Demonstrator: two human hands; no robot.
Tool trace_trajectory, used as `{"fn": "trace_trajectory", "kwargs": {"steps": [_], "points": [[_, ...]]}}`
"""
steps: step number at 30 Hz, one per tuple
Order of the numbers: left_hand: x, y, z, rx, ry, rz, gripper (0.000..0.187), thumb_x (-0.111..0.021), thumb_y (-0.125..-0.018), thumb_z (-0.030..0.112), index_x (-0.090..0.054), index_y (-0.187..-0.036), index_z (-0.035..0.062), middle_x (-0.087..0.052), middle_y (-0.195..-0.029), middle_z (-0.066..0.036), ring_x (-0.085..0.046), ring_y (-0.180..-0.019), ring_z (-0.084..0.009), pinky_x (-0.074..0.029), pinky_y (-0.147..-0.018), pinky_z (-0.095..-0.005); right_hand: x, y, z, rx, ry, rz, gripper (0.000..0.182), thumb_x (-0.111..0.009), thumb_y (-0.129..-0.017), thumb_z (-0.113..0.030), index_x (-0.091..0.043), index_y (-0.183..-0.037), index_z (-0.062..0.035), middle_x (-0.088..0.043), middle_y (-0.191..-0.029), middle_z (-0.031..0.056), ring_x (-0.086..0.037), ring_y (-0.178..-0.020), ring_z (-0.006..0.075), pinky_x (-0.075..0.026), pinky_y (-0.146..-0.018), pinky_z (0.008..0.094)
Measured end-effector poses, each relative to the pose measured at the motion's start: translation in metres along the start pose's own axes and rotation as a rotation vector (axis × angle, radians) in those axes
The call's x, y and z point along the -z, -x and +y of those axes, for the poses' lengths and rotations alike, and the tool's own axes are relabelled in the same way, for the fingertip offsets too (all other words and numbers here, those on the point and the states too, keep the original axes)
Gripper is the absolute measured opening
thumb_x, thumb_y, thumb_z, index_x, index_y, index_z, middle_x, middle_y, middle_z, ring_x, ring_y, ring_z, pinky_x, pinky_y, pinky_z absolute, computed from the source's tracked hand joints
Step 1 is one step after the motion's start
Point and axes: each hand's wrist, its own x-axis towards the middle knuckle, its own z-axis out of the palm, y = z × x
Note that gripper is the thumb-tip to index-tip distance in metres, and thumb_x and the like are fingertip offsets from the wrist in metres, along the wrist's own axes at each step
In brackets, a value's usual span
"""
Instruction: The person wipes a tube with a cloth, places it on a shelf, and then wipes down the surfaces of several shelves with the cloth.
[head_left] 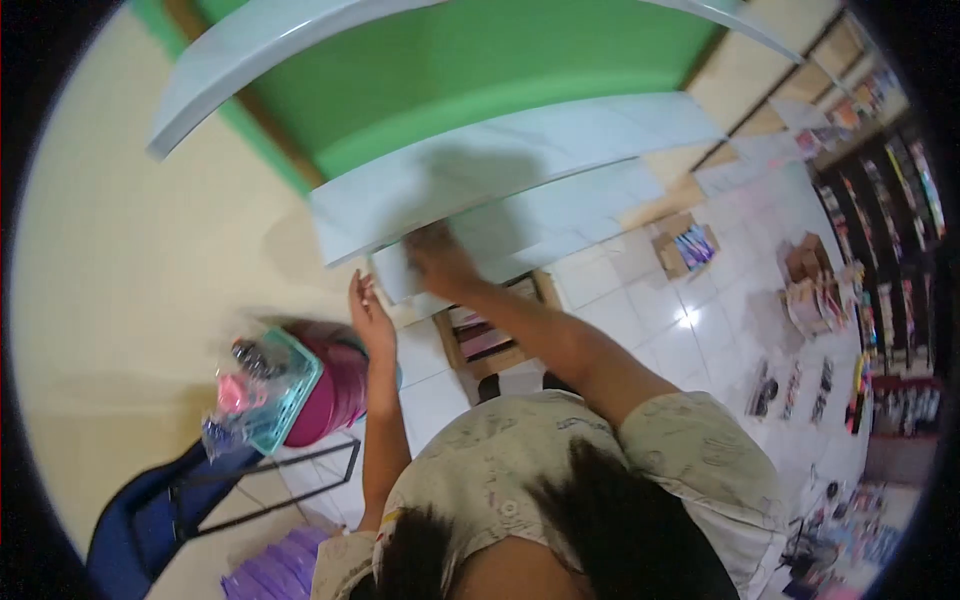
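My right hand (440, 265) reaches to the left end of the lower white marbled shelf (560, 205), just below the front edge of the upper marbled shelf (520, 145). Its fingers are blurred and in shadow, so whether they hold anything cannot be made out. My left hand (372, 315) is raised beside the shelves' left corner, close to the cream wall. Its fingers point up, slightly curled and apart, with nothing visible in them.
An open cardboard box (500, 325) with packs stands below the shelf, another box (685, 248) farther right on the tiled floor. A teal basket (290, 390) with bagged items rests by a magenta tub (335, 385) at left. Stocked dark racks (890, 240) line the right.
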Motion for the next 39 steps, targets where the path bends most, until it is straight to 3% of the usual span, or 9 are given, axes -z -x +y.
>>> {"fn": "trace_trajectory", "kwargs": {"steps": [7, 12, 16, 19, 23, 28, 31, 35, 39], "points": [[-0.062, -0.011, 0.032, -0.52, -0.665, -0.243, 0.044, -0.048, -0.095, 0.02, -0.048, -0.136, 0.0057, -0.053, -0.13, -0.018, -0.044, -0.124, -0.0386, -0.025, -0.109, -0.0517, 0.056, 0.053, 0.097, 0.166, 0.011, -0.006, 0.044, -0.062, -0.074, -0.01, -0.061, -0.119, -0.0078, -0.057, -0.127, 0.0108, -0.049, -0.123, 0.0285, -0.029, -0.111, 0.0466], [-0.087, -0.006, 0.027, -0.505, -1.137, -0.193, 0.052, -0.044, -0.095, 0.036, -0.046, -0.139, 0.0091, -0.045, -0.142, -0.016, -0.036, -0.134, -0.0377, -0.016, -0.112, -0.0587, 0.135, 0.078, 0.198, -0.353, 0.095, 0.261, 0.04, -0.058, -0.075, -0.01, -0.063, -0.114, -0.0079, -0.058, -0.123, 0.0131, -0.049, -0.12, 0.0309, -0.03, -0.109, 0.0498], [-0.086, -0.007, 0.022, -0.46, -1.081, -0.224, 0.052, -0.043, -0.094, 0.034, -0.045, -0.14, 0.0101, -0.043, -0.144, -0.016, -0.037, -0.134, -0.0367, -0.019, -0.111, -0.0567, 0.094, 0.068, 0.164, -0.081, 0.106, 0.291, 0.037, -0.054, -0.072, -0.005, -0.062, -0.108, -0.0042, -0.059, -0.114, 0.0171, -0.052, -0.112, 0.0331, -0.029, -0.108, 0.0531], [-0.085, -0.007, 0.02, -0.474, -1.086, -0.223, 0.051, -0.042, -0.093, 0.03, -0.046, -0.14, 0.0105, -0.046, -0.142, -0.017, -0.039, -0.133, -0.0373, -0.022, -0.11, -0.057, 0.093, 0.071, 0.125, 0.031, -0.128, 0.039, 0.048, -0.057, -0.072, -0.004, -0.059, -0.12, -0.0041, -0.056, -0.128, 0.0133, -0.046, -0.127, 0.0281, -0.025, -0.114, 0.0485], [-0.085, -0.008, 0.015, -0.494, -1.099, -0.209, 0.05, -0.041, -0.093, 0.027, -0.048, -0.139, 0.0106, -0.049, -0.139, -0.017, -0.041, -0.132, -0.0371, -0.024, -0.11, -0.0558, 0.11, 0.083, 0.174, 0.078, -0.148, 0.054, 0.053, -0.056, -0.068, 0.0, -0.059, -0.121, -0.006, -0.054, -0.131, 0.0114, -0.044, -0.129, 0.0275, -0.026, -0.113, 0.0468], [-0.089, -0.007, 0.017, -0.465, -1.109, -0.204, 0.051, -0.04, -0.09, 0.023, -0.049, -0.138, 0.0114, -0.048, -0.14, -0.016, -0.04, -0.133, -0.0364, -0.024, -0.11, -0.0549, 0.193, 0.131, 0.307, -0.398, -0.04, 0.419, 0.054, -0.052, -0.067, 0.009, -0.059, -0.12, -0.0033, -0.053, -0.131, 0.0154, -0.043, -0.127, 0.0347, -0.027, -0.112, 0.049], [-0.089, -0.008, 0.018, -0.446, -1.106, -0.212, 0.052, -0.04, -0.088, 0.021, -0.048, -0.139, 0.0112, -0.047, -0.141, -0.016, -0.039, -0.133, -0.0368, -0.025, -0.11, -0.0551, 0.213, 0.13, 0.299, -0.554, 0.144, 0.435, 0.057, -0.051, -0.067, 0.009, -0.056, -0.123, -0.0018, -0.051, -0.133, 0.0173, -0.041, -0.128, 0.0365, -0.024, -0.113, 0.0509], [-0.091, -0.007, 0.02, -0.453, -1.107, -0.201, 0.053, -0.041, -0.087, 0.021, -0.048, -0.139, 0.0114, -0.047, -0.141, -0.016, -0.039, -0.133, -0.0362, -0.025, -0.11, -0.0552, 0.189, 0.133, 0.257, -0.334, 0.109, 0.112, 0.06, -0.054, -0.07, 0.004, -0.05, -0.13, -0.001, -0.046, -0.139, 0.0171, -0.039, -0.132, 0.0334, -0.018, -0.115, 0.0512], [-0.09, -0.008, 0.015, -0.443, -1.099, -0.186, 0.052, -0.043, -0.086, 0.021, -0.051, -0.137, 0.0114, -0.049, -0.139, -0.017, -0.041, -0.133, -0.0354, -0.025, -0.11, -0.0545, 0.212, 0.147, 0.273, -0.199, -0.027, 0.121, 0.053, -0.053, -0.074, -0.001, -0.053, -0.128, -0.0026, -0.049, -0.136, 0.0133, -0.04, -0.132, 0.0298, -0.024, -0.113, 0.0495]]}}
